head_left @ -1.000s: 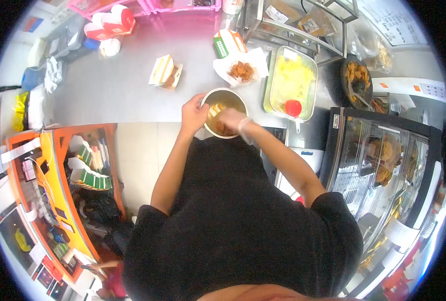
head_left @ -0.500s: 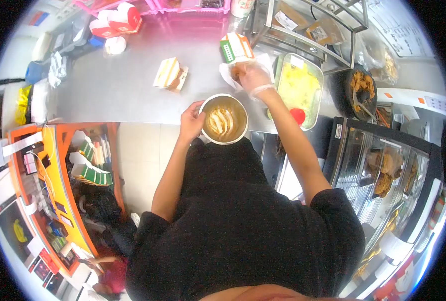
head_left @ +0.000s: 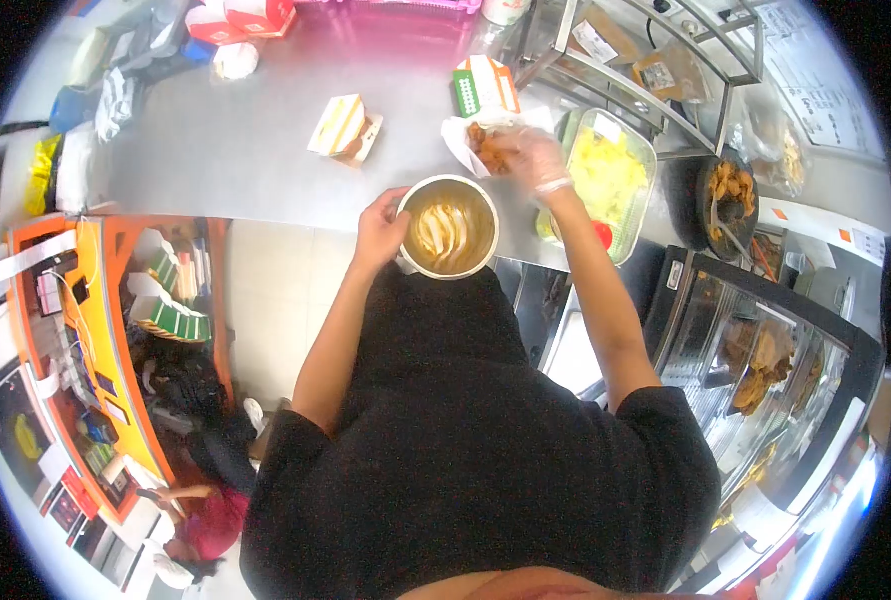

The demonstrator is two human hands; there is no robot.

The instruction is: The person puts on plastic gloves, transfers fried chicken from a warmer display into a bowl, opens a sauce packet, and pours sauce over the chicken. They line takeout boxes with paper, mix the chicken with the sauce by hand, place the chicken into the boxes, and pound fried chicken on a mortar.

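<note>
My left hand (head_left: 380,230) grips the rim of a round metal bowl (head_left: 485,232) at the table's front edge, thumb over the rim. Inside lie several pale strips (head_left: 441,232) streaked with brown sauce. My right hand (head_left: 533,160), in a clear plastic glove, is over the right side of white paper (head_left: 457,135) bearing reddish-brown fried pieces (head_left: 489,150). Its fingers are blurred, so their grip cannot be made out. Behind the paper stands a green, white and orange carton (head_left: 485,86). An open yellow-and-white box (head_left: 337,122) with a brown food item sits to the left.
A clear tub of shredded yellow-green food (head_left: 605,175) is right of my right hand, with a red round thing (head_left: 602,236) at its front. A metal rack (head_left: 655,60) and a dark pan (head_left: 730,205) stand farther right. A person in red (head_left: 215,525) is at lower left.
My right hand has shifted right over the paper, uncovering more fried pieces. My left hand keeps hold of the bowl. The whole view has shifted slightly.
</note>
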